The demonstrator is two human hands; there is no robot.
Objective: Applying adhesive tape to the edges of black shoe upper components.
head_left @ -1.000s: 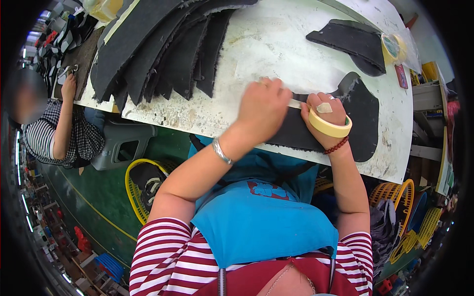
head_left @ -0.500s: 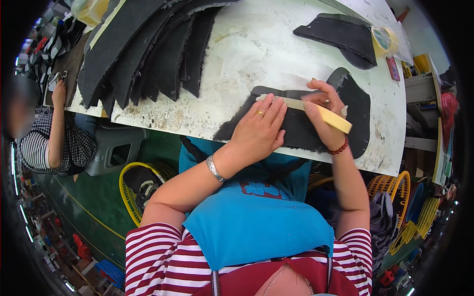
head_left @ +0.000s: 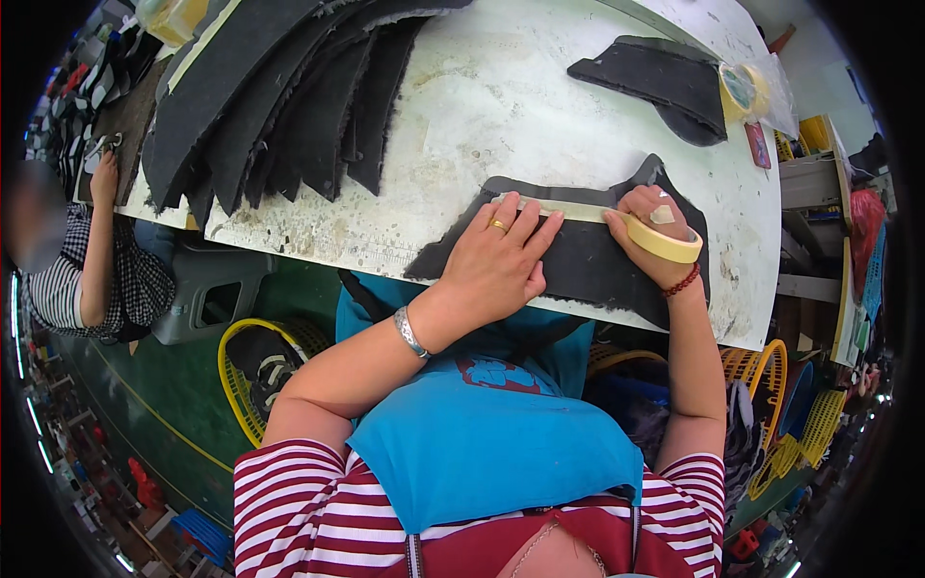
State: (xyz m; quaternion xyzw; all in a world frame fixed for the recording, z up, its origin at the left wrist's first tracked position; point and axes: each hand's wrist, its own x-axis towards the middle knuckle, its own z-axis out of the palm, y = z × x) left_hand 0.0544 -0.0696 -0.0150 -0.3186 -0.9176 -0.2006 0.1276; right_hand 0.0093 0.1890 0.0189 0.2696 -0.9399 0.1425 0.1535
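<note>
Since the earlier frames the left hand (head_left: 501, 260) has slid leftward along the black cut fabric panel (head_left: 597, 260) and now lies flat on it, fingers spread and extended, pressing down the freshly laid strip of masking tape (head_left: 568, 207) rather than gripping anything. The right hand (head_left: 655, 226) has drawn the tape roll (head_left: 665, 241) a little further right; its fingers are curled through and around the roll, holding it firmly, with the tape running taut from the roll back under the left fingertips. The exposed strip is thus longer than half a second ago, which suggests that taping along the panel's upper edge is under way and only partly complete, the right end of the edge being uncovered. The panel rests at the near edge of the white worktable (head_left: 501, 106), just in front of the person's blue apron (head_left: 482, 453). A fanned stack of similar black panels (head_left: 279, 106) lies well apart at the far left, a smaller pile (head_left: 655, 72) at the far right beside a second tape roll (head_left: 740, 89). Another person's arm (head_left: 96, 241) shows at the left rim
</note>
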